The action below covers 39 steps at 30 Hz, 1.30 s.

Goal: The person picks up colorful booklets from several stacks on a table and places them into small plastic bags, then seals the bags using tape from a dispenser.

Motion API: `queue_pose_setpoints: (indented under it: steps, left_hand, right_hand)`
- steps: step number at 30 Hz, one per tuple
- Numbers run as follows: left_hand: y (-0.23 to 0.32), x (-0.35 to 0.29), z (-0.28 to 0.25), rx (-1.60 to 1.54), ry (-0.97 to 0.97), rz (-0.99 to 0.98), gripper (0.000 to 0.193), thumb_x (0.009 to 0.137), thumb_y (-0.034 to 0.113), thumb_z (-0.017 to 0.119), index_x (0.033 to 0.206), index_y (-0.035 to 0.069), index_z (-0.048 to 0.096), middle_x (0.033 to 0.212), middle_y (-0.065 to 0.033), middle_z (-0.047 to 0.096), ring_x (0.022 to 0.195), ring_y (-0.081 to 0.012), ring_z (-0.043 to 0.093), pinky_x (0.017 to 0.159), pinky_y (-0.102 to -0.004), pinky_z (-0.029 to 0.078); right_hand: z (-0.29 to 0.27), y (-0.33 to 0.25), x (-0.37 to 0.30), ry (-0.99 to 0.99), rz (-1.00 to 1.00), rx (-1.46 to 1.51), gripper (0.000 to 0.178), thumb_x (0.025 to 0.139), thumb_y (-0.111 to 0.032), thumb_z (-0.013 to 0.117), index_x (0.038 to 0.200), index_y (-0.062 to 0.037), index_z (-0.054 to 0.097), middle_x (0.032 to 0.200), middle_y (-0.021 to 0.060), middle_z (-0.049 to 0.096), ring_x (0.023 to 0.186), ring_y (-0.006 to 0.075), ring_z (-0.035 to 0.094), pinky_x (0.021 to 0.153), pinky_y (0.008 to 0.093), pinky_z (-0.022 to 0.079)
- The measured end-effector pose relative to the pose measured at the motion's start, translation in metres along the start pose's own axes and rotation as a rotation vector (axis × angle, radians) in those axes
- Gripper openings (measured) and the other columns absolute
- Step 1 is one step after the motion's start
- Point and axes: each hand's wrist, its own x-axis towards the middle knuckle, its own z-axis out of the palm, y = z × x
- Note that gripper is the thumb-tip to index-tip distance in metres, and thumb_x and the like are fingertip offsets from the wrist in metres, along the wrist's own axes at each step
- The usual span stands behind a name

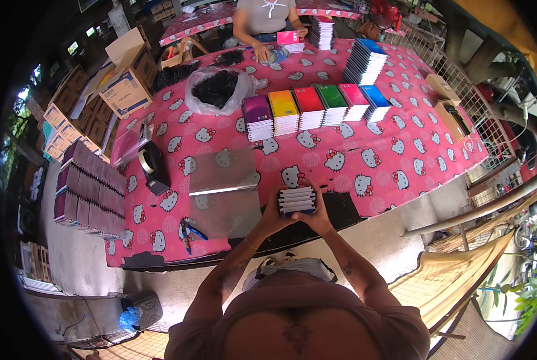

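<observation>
Both of my hands hold one small stack of notebooks (296,200) on edge above the near edge of a table with a pink cartoon-cat cloth (352,157). My left hand (272,217) grips its left side and my right hand (318,216) grips its right side. A stack of clear plastic sleeves (223,171) lies on the table just left of my hands. Further back stands a row of several notebook stacks (315,108) with purple, yellow, red, green, pink and blue covers.
A black tape dispenser (152,165) and blue-handled scissors (190,231) lie at the left. A clear bag of black items (218,89) and a tall blue-topped stack (365,61) sit further back. Across the table a person (265,19) handles a pink notebook. Cardboard boxes (127,78) stand at left.
</observation>
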Motion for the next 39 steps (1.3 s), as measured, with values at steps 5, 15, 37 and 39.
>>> queue_pose_setpoints:
  steps: [5,15,37,39]
  left_hand:
    - [-0.008,0.002,-0.016,0.169,-0.022,-0.111,0.095,0.063,0.019,0.095,0.135,0.006,0.035,0.123,-0.0092,0.053,0.116,-0.0205,0.056,0.098,-0.0372,0.049]
    - [0.118,0.021,0.045,1.295,-0.201,0.298,0.102,0.083,0.059,0.070,0.148,-0.008,0.029,0.151,-0.0320,0.035,0.144,-0.0437,0.034,0.115,-0.0586,0.026]
    - [0.067,-0.005,-0.224,0.869,0.552,-0.611,0.091,0.080,0.082,0.054,0.089,-0.007,0.071,0.087,-0.0268,0.071,0.089,-0.0384,0.071,0.078,-0.0481,0.054]
    - [0.058,0.005,-0.226,0.972,0.553,-0.622,0.092,0.080,0.083,0.053,0.092,-0.007,0.072,0.091,-0.0279,0.071,0.092,-0.0402,0.071,0.080,-0.0492,0.054]
  right_hand:
    - [-0.002,-0.001,0.001,-0.093,0.139,-0.093,0.098,0.064,-0.017,0.096,0.142,-0.0076,0.037,0.132,0.0106,0.055,0.122,0.0224,0.056,0.105,0.0382,0.046]
    - [-0.026,0.017,0.001,-0.123,0.187,-0.218,0.073,0.070,-0.014,0.089,0.127,-0.0050,0.046,0.118,0.0109,0.064,0.109,0.0213,0.063,0.095,0.0364,0.050]
    - [0.150,0.082,0.104,-0.089,0.829,0.065,0.047,0.089,-0.044,0.075,0.100,0.0016,0.072,0.079,0.0027,0.066,0.068,0.0118,0.063,0.061,0.0254,0.051]
    - [0.143,0.102,0.112,-0.130,0.871,-0.063,0.046,0.090,-0.043,0.074,0.104,0.0003,0.072,0.089,0.0075,0.071,0.075,0.0128,0.067,0.062,0.0268,0.054]
